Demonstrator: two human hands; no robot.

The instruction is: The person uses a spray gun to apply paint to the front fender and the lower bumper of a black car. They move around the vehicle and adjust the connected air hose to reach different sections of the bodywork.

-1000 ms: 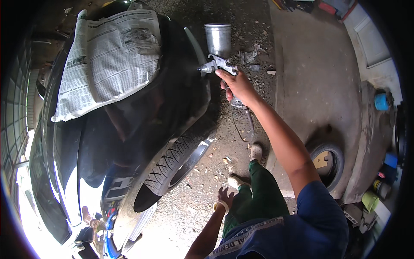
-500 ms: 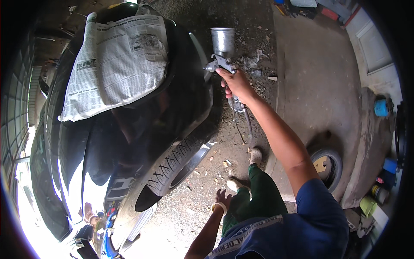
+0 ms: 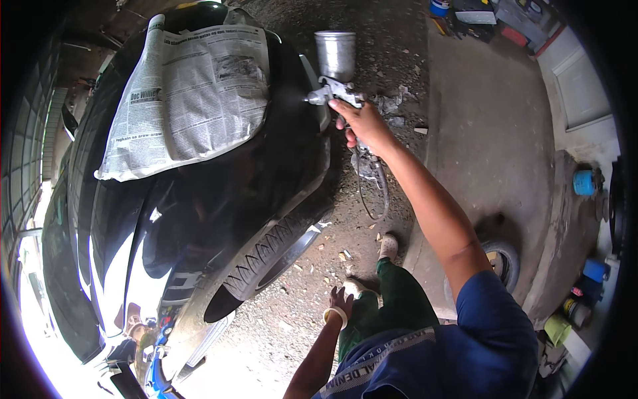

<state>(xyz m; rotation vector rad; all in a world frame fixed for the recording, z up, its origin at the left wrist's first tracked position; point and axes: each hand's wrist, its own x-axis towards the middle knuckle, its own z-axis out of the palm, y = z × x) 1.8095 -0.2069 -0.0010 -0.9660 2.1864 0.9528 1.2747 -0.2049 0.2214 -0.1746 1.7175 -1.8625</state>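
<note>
- Spray gun (image 3: 335,91): in the upper middle of the view, beside the car (image 3: 286,156), raised off the ground in the right hand (image 3: 364,124).
- Right hand: closed around the gun below its cup (image 3: 336,56); thumb along the rear of the body, fingers curled beneath. Arm extended forward.
- Cup: metal, cylindrical, mounted on top of the gun and standing nearly upright.
- Nozzle (image 3: 312,98): directed left, toward the car; its exact gap from the surface cannot be judged from this angle.
- Hose (image 3: 385,196): dark, hanging below the right hand in a loop over the gravel (image 3: 312,292).
- Left hand (image 3: 341,301): lowered near the left leg, fingers loosely spread; pale bracelet (image 3: 344,319) at the wrist.
- Car: black, glossy, occupying the left side; sunlight reflects strongly at its lower end.
- Newspaper (image 3: 199,100): spread over the upper part of the car, left of the gun.
- Wheel (image 3: 266,256): fitted to the car, below the gun and left of the legs.
- Loose tyre (image 3: 510,263): on the concrete (image 3: 492,139), right of the extended arm.
- Blue bucket (image 3: 584,182): near the right-hand wall.
</note>
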